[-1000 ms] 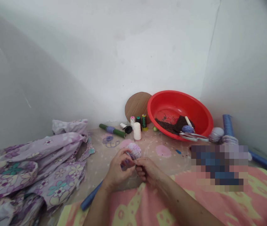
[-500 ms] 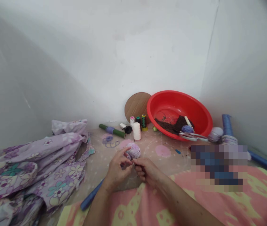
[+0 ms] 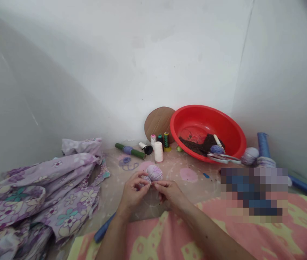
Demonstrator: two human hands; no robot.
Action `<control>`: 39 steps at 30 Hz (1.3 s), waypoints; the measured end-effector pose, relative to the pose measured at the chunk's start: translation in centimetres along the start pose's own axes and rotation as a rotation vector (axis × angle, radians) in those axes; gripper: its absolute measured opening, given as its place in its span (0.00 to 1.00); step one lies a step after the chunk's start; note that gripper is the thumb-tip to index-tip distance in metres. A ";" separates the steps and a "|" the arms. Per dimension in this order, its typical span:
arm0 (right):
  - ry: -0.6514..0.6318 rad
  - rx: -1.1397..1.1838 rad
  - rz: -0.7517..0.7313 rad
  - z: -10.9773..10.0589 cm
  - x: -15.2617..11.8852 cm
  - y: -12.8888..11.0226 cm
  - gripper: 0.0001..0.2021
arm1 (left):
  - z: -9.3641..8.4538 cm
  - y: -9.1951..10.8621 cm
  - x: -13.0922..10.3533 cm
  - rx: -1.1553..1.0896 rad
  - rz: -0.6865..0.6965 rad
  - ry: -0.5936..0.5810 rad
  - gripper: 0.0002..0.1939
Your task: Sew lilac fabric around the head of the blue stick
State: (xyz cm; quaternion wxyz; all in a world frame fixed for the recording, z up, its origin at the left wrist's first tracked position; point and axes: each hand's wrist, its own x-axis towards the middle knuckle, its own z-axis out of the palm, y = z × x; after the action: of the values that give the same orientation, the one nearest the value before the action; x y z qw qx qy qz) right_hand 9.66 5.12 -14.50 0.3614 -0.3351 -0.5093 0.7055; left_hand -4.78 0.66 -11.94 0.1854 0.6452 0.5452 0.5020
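- Head view: your left hand (image 3: 134,191) pinched yarn (image 3: 150,182) near the ball (image 3: 155,172).
- Your right hand (image 3: 169,193) was closed, hold unclear.
- Step seemed working the yarn; next needed steadiness.

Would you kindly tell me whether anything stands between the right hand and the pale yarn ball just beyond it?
Nothing visible blocks the right hand from the pale yarn ball; the left hand overlaps the ball's near left edge in this view, though whether they touch is unclear.
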 end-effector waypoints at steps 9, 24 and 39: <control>0.008 -0.035 -0.013 0.2 -0.1 -0.2 0.15 | 0.4 -0.1 -0.1 -0.241 -0.326 0.033 0.11; 0.085 -0.270 -0.302 0.1 0.8 0.2 0.08 | 0.6 0.2 -0.2 -0.347 -0.418 -0.134 0.15; 0.106 -0.568 -0.463 -0.4 1.2 1.2 0.08 | 0.6 0.0 -0.3 -0.300 -0.396 -0.200 0.10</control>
State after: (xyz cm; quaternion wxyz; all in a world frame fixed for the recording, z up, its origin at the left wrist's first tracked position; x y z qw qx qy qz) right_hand 9.19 6.09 -15.93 0.4299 -0.3339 -0.7279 0.4170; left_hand -4.24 0.59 -12.32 0.4266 0.5375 0.5594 0.4650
